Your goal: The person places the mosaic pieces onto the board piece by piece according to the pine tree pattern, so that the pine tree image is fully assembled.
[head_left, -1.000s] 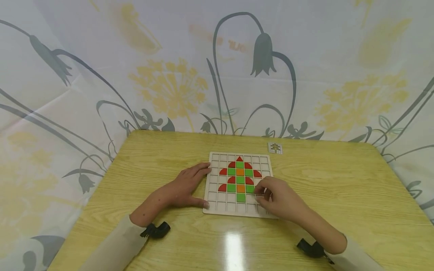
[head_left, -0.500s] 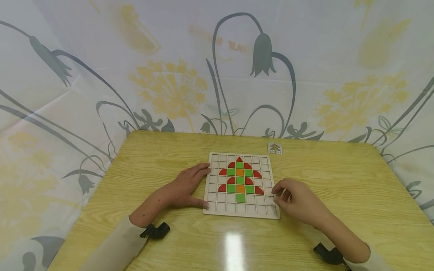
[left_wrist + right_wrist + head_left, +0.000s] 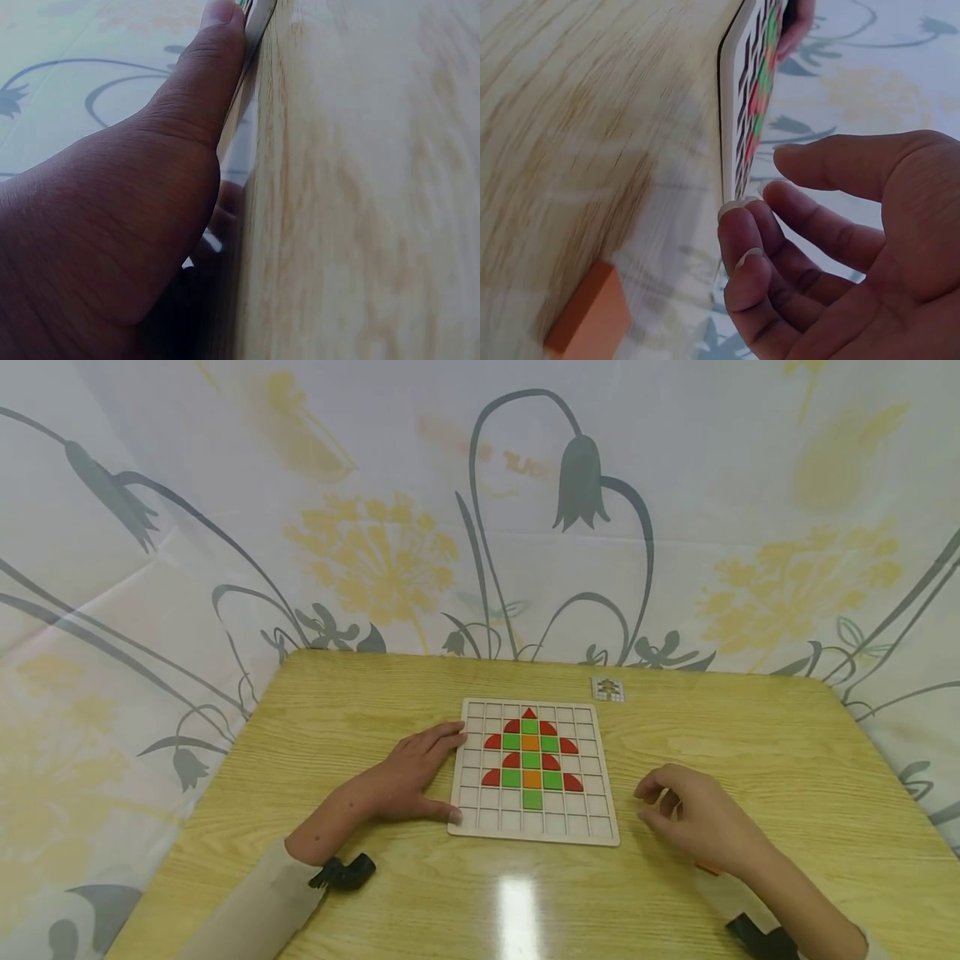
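A pale grid board [image 3: 495, 820] lies on the table. Red, green and orange pieces in its cells form a fir tree with a red triangle [image 3: 530, 714] on top. My left hand [image 3: 408, 777] rests at the board's left side, fingertips on the far part of that edge and thumb at the near corner. In the left wrist view, the thumb [image 3: 202, 82] lies along the board's edge. Off the board's right side hovers my right hand [image 3: 693, 814], fingers loosely bent and holding nothing. An orange piece [image 3: 596, 315] lies on the table below it, mostly hidden in the head view.
Behind the board, a small card [image 3: 608, 688] printed with a tree pattern lies on the wooden table [image 3: 360, 693]. A white curtain [image 3: 390, 460] with flower prints hangs along the table's back and sides.
My right hand has drawn back rightward and toward me from the board, uncovering a red piece at the tree's lower right. The orange piece has come into sight. My left hand has stayed put.
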### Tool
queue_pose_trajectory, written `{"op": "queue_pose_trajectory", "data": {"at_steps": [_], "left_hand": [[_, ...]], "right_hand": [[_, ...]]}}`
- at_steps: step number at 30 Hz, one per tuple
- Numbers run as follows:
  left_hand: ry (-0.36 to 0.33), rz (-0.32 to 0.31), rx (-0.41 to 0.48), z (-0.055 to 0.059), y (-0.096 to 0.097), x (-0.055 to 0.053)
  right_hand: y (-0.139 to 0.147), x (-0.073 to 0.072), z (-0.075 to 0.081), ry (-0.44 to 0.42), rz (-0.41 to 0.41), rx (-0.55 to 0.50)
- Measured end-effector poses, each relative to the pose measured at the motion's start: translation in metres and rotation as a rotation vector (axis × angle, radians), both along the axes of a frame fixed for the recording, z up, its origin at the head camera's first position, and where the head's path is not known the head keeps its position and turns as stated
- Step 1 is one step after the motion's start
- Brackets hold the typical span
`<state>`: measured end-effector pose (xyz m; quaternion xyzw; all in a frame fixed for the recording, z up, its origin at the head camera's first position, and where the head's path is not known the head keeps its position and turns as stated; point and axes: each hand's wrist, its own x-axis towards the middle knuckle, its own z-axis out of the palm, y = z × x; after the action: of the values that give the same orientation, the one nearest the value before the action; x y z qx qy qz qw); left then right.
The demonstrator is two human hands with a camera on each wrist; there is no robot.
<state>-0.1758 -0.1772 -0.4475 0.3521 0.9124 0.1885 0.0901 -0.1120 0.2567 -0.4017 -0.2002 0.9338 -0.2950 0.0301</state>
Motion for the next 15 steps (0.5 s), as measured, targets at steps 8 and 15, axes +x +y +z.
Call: {"op": "queue_pose_trajectory", "data": {"at_steps": [8, 15], "left_hand": [[-0.001, 0.007, -0.004, -0.001, 0.0, -0.001], [-0.002, 0.006, -0.008, -0.001, 0.0, -0.001]], "right_hand": [[0.017, 0.004, 0.001, -0.05, -0.009, 0.057], [0.031, 0.002, 0.004, -0.15, 0.016, 0.142]]}}
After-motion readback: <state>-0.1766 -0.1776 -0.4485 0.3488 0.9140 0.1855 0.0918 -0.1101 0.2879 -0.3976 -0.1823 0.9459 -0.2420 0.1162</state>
